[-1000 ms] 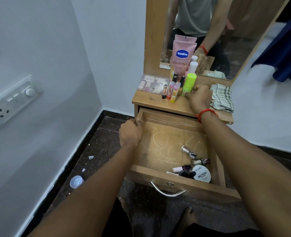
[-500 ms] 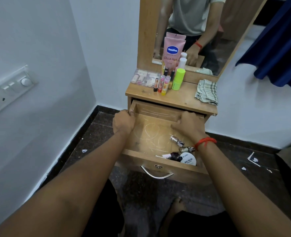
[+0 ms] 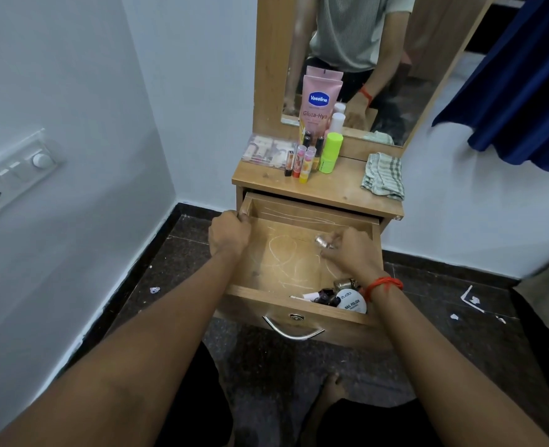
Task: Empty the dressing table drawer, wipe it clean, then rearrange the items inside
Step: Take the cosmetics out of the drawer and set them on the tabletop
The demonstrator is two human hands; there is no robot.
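**Emptying the drawer: one bottle in hand, a small cluster left**

So the drawer (image 3: 305, 253) is pulled out and mostly bare, with chalky scribbles on its floor. The right hand (image 3: 352, 251) is over the right side of it, fingers curled around a small glittery nail polish bottle (image 3: 323, 241), which pokes out to the left of the fingertips. The bottle looks blurred, so I can't tell which way its long axis points. The left hand (image 3: 229, 235) is clamped on the drawer's back-left corner, just steadying it.

What matters for the next move, I'd guess: the tabletop (image 3: 331, 188) sits up and beyond the right hand, so the bottle goes forward and up. The bare spot is between the green bottle (image 3: 329, 153) and the striped cloth (image 3: 383, 175).

Count left in the drawer: one white round nail polish remover tub (image 3: 352, 301), one bottle with a brassy cap (image 3: 345, 282) and a dark huddle (image 3: 324, 296) of maybe two or three more, all in the front-right corner right under the right wrist. The right hand is clearly closer to them.

On top: one Vaseline tube (image 3: 318, 106), one clear palette case (image 3: 268, 151), roughly five slim sticks, hard to separate.
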